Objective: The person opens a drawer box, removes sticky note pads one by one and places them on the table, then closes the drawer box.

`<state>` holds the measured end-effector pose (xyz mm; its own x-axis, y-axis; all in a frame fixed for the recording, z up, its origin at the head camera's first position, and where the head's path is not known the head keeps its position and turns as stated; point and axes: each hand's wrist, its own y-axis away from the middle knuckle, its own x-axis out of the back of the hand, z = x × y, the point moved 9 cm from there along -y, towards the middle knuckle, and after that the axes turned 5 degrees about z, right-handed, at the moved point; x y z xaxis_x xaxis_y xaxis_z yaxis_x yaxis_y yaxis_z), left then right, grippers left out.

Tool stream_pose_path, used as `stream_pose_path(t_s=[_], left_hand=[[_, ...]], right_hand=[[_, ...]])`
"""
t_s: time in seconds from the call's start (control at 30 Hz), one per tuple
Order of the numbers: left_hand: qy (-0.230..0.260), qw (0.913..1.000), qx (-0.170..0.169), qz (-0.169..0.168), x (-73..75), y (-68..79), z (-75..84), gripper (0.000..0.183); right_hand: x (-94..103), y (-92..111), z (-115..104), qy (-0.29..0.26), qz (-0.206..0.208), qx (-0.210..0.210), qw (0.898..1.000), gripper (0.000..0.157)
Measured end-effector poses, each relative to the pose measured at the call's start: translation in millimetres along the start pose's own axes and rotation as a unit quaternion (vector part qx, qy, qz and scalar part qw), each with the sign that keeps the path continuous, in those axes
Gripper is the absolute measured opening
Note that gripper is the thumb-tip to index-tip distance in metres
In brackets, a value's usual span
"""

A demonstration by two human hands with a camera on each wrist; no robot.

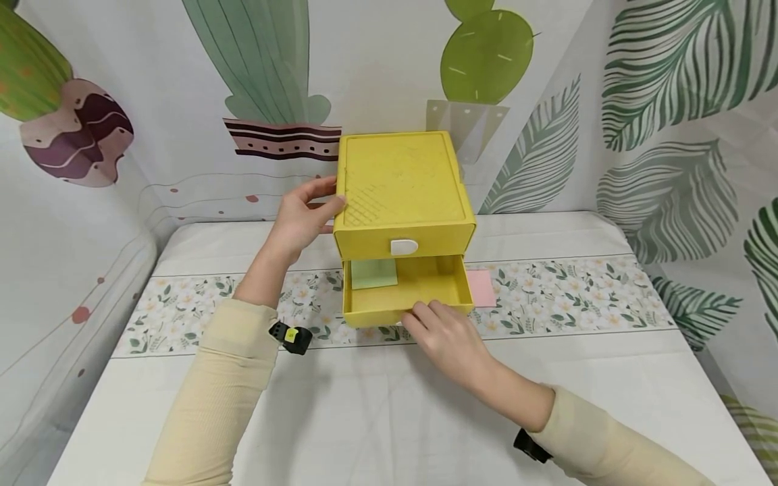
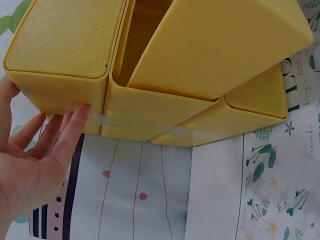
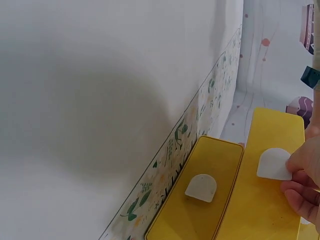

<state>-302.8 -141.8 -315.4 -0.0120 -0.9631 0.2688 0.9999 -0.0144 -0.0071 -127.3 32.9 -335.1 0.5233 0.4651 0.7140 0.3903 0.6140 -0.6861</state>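
Observation:
A yellow drawer cabinet (image 1: 401, 179) stands against the backdrop, its middle drawer (image 2: 230, 45) pulled out. Inside this drawer lies a pale green paper note (image 1: 373, 273) at the left. My left hand (image 1: 300, 216) rests on the cabinet's left side, fingers extended and fingertips touching the wall near the top. At the front of the pulled-out drawer, my right hand (image 1: 446, 337) pinches its white handle (image 3: 274, 164) between thumb and fingers. The bottom drawer's white handle (image 3: 201, 188) shows in the right wrist view. The top drawer's white handle (image 1: 404, 247) is free of both hands.
A pink paper note (image 1: 482, 289) shows just right of the pulled-out drawer. Beneath everything spreads a white tablecloth (image 1: 377, 412) with a floral band. A cactus and leaf patterned backdrop (image 1: 377, 67) hangs right behind the cabinet.

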Motion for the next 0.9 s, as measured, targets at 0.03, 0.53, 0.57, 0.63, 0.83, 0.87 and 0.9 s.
stream_pose_path(t_s=[0.03,0.53,0.57,0.63,0.83,0.87,0.9], left_hand=[[0.0,1.0,0.0,0.0,0.1,0.1,0.0,0.05],[0.002,1.0,0.005,0.003,-0.1,0.8,0.9,0.05],[0.001,1.0,0.005,0.003,0.0,0.9,0.9,0.05],[0.002,1.0,0.004,0.004,-0.1,0.8,1.1,0.05],[0.002,1.0,0.002,0.004,0.0,0.7,0.9,0.05],[0.002,1.0,0.002,0.004,0.0,0.7,0.8,0.05],[0.002,1.0,0.002,0.004,0.1,0.8,0.7,0.05]], right_hand=[[0.4,1,0,0.0,0.001,0.001,1.0,0.008],[3.9,5,-12,0.041,-0.024,0.034,0.998,0.042],[4.5,6,-13,0.042,-0.026,0.037,0.998,0.041],[6.1,7,-16,0.045,-0.027,0.043,0.998,0.041],[13.1,8,-24,0.051,-0.016,0.056,0.997,0.038],[14.4,8,-26,0.05,-0.014,0.056,0.997,0.038],[15.8,8,-27,0.049,-0.011,0.056,0.997,0.038]])
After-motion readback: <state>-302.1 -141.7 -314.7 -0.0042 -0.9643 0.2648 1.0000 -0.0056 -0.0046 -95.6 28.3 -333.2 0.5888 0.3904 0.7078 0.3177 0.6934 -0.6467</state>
